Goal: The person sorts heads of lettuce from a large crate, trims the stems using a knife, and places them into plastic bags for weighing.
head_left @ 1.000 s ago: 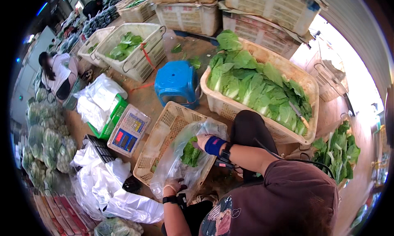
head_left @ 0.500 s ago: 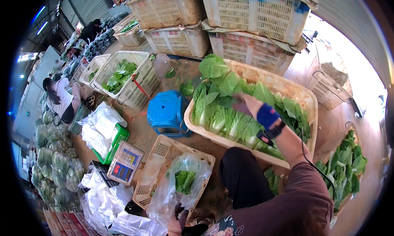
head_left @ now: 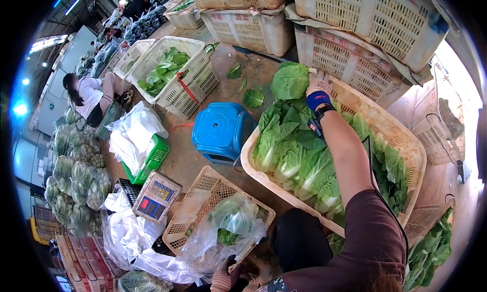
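Observation:
At the far rim of a large cream crate [head_left: 373,107], my gloved right hand [head_left: 319,85] is closed on a head of leafy greens [head_left: 290,81], its leaves pointing left. Below it, several pale-stemmed heads of Chinese cabbage [head_left: 299,165] lie in rows in that crate. Low in the view, my gloved left hand [head_left: 223,277] is closed at the near edge of a clear plastic bag [head_left: 208,249]. The bag lies in a smaller slatted crate [head_left: 190,203] with some greens [head_left: 228,236] inside it.
A blue stool [head_left: 220,127] stands between the crates. Left are a scale [head_left: 157,195], a green basket [head_left: 161,152] with white bags, and bagged vegetables [head_left: 78,175]. Stacked crates [head_left: 350,53] stand behind. Another person [head_left: 94,96] sits at far left.
My right hand has moved up and away, from over the cabbages to the crate's far rim, and now grips a leafy head. My left hand stays by the bag. The view has shifted.

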### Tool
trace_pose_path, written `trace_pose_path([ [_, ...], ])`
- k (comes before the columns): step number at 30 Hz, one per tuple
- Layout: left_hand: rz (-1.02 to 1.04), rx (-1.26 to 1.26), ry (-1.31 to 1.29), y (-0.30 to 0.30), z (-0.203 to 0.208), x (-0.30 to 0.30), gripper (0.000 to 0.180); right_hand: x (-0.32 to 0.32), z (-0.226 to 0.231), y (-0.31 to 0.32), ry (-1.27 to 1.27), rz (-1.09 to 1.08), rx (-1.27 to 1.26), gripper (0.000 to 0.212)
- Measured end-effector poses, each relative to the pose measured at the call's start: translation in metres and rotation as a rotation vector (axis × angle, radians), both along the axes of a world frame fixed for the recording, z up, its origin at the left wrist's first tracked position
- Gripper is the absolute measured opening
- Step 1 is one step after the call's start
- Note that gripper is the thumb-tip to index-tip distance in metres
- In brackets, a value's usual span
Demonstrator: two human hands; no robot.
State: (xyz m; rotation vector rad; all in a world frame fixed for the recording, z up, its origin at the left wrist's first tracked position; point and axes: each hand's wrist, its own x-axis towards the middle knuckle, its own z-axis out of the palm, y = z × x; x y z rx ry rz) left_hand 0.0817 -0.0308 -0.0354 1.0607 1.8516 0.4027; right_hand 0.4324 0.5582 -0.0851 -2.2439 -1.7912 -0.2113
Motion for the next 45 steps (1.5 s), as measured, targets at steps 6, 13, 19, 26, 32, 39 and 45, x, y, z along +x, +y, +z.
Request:
trace_pose_path([
  [6, 0.045, 0.065, 0.031, 0.045, 0.022, 0.02, 0.047, 0.061, -0.01, -0.012, 0.999, 0.359, 0.021, 0.036],
  [13, -0.038, 0.401, -0.155, 0.13, 0.069, 0.067, 0.033, 0.024, 0.068, -0.142, 2.678, 0.807, -0.219, 0.041],
  [19, 0.073, 0.431, -0.809, 0.191, 0.091, 0.128, 0.043, -0.036, 0.068, -0.239, 1.978, 1.038, -0.026, 0.045],
  [26, 0.244, 0.444, -1.583, 0.194, 0.106, 0.133, 0.071, -0.04, 0.118, -0.311, 1.743, 0.914, -0.232, 0.049],
  [32, 0.164, 0.528, -1.006, 0.162, 0.096, 0.123, 0.039, 0.0, 0.136, -0.335, 1.922, 0.861, -0.245, 0.053],
  [39, 0.177, 0.471, -1.332, 0.144, 0.123, 0.139, 0.079, -0.02, 0.196, -0.388, 0.961, 1.115, -0.196, 0.043],
  [45, 0.208, 0.364, -1.314, 0.122, 0.136, 0.134, 0.068, -0.011, 0.199, -0.395, 1.289, 0.99, -0.47, 0.039],
])
